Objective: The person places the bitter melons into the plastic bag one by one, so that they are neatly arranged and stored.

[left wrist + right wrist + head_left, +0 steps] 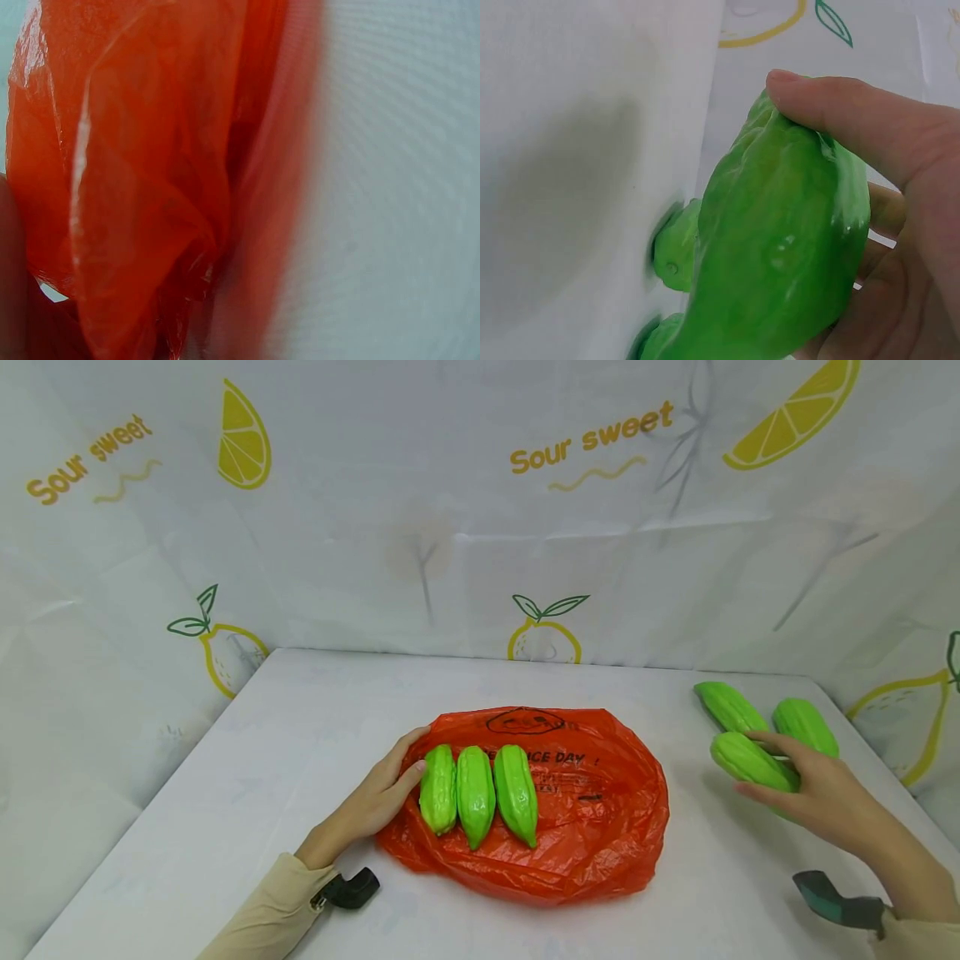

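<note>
My right hand (pixel 825 793) grips a ridged bitter melon (pixel 752 762) between thumb and fingers, above the table at the right. In the right wrist view the thumb lies over one end of this green bitter melon (pixel 780 225), with fingers partly hidden behind it. A red plastic bag (pixel 600 827) lies opened out at the middle. Three more bitter melons (pixel 476 797) sit side by side in its left half. At the bag's left edge, my left hand (pixel 382 793) holds the rim, its fingertips partly hidden by the plastic. Red film (pixel 150 165) fills much of the left wrist view.
Two bitter melons lie at the table's back right, one long (pixel 727 706) and one blunt (pixel 806 727), just beyond my right hand. A white cloth with lemon prints (pixel 337 527) rises behind the white table (pixel 225 793) and along its sides.
</note>
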Available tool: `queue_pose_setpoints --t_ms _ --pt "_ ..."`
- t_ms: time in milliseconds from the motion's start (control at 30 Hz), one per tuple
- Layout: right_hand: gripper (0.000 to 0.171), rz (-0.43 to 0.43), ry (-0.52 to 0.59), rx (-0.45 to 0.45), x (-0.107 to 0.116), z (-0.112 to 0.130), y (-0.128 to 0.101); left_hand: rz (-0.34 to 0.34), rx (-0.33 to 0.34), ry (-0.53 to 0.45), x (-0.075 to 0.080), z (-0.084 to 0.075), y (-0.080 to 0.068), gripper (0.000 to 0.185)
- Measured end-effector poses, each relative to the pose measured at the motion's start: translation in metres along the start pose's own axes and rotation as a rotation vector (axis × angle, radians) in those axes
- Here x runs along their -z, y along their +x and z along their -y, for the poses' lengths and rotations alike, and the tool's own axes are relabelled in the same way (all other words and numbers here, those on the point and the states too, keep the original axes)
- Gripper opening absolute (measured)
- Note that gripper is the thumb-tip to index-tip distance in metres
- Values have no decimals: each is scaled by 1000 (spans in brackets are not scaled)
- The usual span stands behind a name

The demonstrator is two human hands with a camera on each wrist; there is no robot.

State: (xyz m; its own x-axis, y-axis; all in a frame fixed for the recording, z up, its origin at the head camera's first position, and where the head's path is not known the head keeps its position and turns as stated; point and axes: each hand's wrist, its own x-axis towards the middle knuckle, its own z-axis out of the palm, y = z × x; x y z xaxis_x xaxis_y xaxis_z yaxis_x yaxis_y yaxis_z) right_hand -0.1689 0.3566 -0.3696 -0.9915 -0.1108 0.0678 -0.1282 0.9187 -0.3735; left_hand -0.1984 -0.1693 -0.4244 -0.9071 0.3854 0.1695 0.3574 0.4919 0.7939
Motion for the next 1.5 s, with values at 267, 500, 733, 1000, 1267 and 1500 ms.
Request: queue_pose_setpoints --t_ms 267,500,733,1000,1267,1500 --pt "81 -18 31 16 2 22 -3 0 1 3 0 -1 0 51" --pt "78 -41 51 53 4 35 -6 3 11 2 0 -1 0 52" --pt "79 -41 71 57 5 45 -8 4 3 2 0 0 0 52" --pt "75 -84 102 102 4 49 -9 8 9 4 0 0 0 52" --pt "80 -109 139 81 7 59 -13 -12 -36 39 -2 3 2 50" --pt "80 -104 174 87 6 68 -13 -8 -21 23 0 1 1 50"
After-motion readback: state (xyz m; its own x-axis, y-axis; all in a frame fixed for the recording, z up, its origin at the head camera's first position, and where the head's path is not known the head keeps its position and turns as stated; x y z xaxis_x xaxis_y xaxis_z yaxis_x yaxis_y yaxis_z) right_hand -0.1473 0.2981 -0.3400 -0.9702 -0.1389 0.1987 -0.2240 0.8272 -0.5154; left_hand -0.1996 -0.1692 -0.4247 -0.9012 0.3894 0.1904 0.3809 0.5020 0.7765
